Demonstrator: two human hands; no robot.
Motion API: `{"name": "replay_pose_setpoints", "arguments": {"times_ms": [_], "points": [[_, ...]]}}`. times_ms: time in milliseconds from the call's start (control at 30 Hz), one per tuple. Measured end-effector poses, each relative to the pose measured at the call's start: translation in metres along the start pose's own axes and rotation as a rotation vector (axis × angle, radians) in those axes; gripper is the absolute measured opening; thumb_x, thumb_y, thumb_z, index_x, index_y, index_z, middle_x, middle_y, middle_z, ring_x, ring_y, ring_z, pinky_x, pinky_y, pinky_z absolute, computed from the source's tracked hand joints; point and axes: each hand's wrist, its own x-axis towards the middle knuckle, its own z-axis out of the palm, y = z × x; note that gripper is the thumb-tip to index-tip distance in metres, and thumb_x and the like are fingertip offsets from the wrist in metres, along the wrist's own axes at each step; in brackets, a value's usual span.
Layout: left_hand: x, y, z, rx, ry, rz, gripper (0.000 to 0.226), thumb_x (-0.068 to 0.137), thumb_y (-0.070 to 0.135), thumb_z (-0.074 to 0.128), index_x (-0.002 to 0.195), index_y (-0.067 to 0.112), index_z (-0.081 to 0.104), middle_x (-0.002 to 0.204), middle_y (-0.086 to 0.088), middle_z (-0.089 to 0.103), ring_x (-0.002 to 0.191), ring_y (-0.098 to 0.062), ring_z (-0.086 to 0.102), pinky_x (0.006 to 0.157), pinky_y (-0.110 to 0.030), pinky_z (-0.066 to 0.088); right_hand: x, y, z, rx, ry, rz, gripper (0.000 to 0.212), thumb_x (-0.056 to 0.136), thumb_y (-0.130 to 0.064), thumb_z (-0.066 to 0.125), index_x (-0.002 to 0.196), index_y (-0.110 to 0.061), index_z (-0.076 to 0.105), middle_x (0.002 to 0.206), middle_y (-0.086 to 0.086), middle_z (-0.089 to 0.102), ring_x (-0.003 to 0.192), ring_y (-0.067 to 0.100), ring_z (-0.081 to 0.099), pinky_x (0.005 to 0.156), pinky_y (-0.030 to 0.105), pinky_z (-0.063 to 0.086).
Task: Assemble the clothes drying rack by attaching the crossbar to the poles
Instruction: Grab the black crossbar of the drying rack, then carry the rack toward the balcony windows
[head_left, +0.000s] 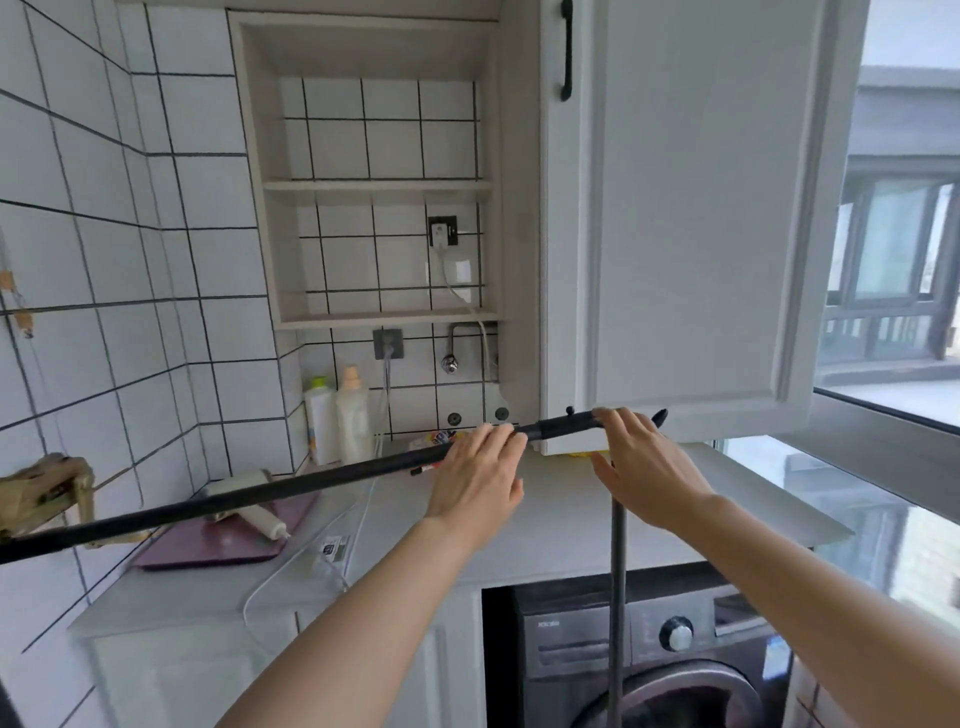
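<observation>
A long black crossbar (291, 488) runs from the lower left up to the right, ending in a thicker black connector (566, 422) with a small knob and a hooked tip. A grey upright pole (617, 597) rises from below to meet that end. My left hand (480, 475) lies over the crossbar just left of the connector, fingers curled on it. My right hand (641, 467) rests on the connector's right end, above the top of the pole, fingers extended; the joint itself is hidden under it.
A white counter (519, 535) holds a purple board (208, 545), a white tube, cables and two bottles (337, 421). An open white cabinet door (691, 208) hangs just above the bar's end. A washing machine (670, 660) sits below; window at right.
</observation>
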Motion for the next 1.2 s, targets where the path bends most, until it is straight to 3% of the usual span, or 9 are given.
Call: {"name": "replay_pose_setpoints", "arguments": {"times_ms": [67,200,333,467,633,900,1100,1200], "points": [[0.022,0.002,0.017,-0.003,-0.025,-0.026,0.052,0.081,0.028,0.064,0.127,0.013,0.047,0.128,-0.005,0.054,0.116,-0.026,0.048,0.089,-0.041,0.047,0.019,0.018,0.012,0.018,-0.023,-0.011,0.052,0.094,-0.025,0.049,0.14,-0.009,0.031,0.135,0.011,0.049,0.128,0.029,0.043,0.099,0.042,0.046],[0.05,0.005,0.042,-0.002,-0.04,-0.064,0.047,0.086,0.035,0.057,0.127,0.016,0.043,0.12,-0.003,0.055,0.102,-0.025,0.053,0.074,-0.04,0.051,0.045,0.039,0.034,0.05,-0.059,-0.029,0.055,0.092,-0.018,0.051,0.141,-0.009,0.029,0.137,0.012,0.047,0.128,0.032,0.042,0.101,0.044,0.044],[0.064,0.003,0.055,0.051,-0.007,-0.063,0.038,0.088,0.045,0.052,0.114,0.018,0.048,0.102,-0.002,0.062,0.09,-0.026,0.059,0.06,-0.034,0.045,0.057,0.046,0.052,0.175,-0.084,-0.008,0.048,0.092,-0.015,0.052,0.137,-0.01,0.035,0.13,0.011,0.05,0.118,0.031,0.049,0.093,0.045,0.048],[0.072,-0.004,0.056,0.107,-0.004,-0.047,0.036,0.087,0.052,0.053,0.093,0.017,0.053,0.073,-0.003,0.067,0.064,-0.029,0.065,0.048,-0.028,0.033,0.067,0.047,0.058,0.315,-0.043,-0.012,0.027,0.092,-0.018,0.057,0.117,-0.008,0.049,0.112,0.01,0.056,0.096,0.03,0.057,0.082,0.042,0.049],[0.075,-0.01,0.056,0.141,-0.002,-0.024,0.039,0.086,0.056,0.053,0.086,0.017,0.052,0.063,-0.004,0.067,0.055,-0.03,0.064,0.046,-0.026,0.031,0.071,0.043,0.062,0.337,-0.014,-0.023,0.021,0.093,-0.021,0.059,0.097,-0.003,0.05,0.093,0.015,0.056,0.079,0.032,0.054,0.072,0.042,0.047],[0.067,-0.015,0.051,0.121,0.045,0.016,0.041,0.088,0.054,0.053,0.088,0.013,0.054,0.062,-0.006,0.064,0.053,-0.03,0.062,0.045,-0.028,0.036,0.066,0.035,0.057,0.318,0.017,-0.046,0.02,0.093,-0.019,0.058,0.091,-0.002,0.047,0.087,0.018,0.056,0.072,0.035,0.053,0.068,0.047,0.047],[0.054,-0.015,0.037,0.073,0.083,0.045,0.045,0.088,0.056,0.049,0.094,0.012,0.059,0.076,-0.003,0.061,0.058,-0.027,0.061,0.049,-0.033,0.049,0.046,0.02,0.041,0.263,0.06,-0.035,0.025,0.093,-0.023,0.059,0.088,-0.004,0.045,0.083,0.017,0.055,0.067,0.035,0.051,0.062,0.047,0.047],[0.04,-0.014,0.021,0.044,0.12,0.073,0.043,0.088,0.054,0.053,0.094,0.012,0.061,0.072,-0.003,0.065,0.056,-0.026,0.062,0.046,-0.031,0.045,0.031,0.005,0.027,0.247,0.059,-0.029,0.024,0.093,-0.023,0.059,0.087,-0.005,0.044,0.084,0.018,0.055,0.067,0.035,0.051,0.06,0.045,0.046]]}}
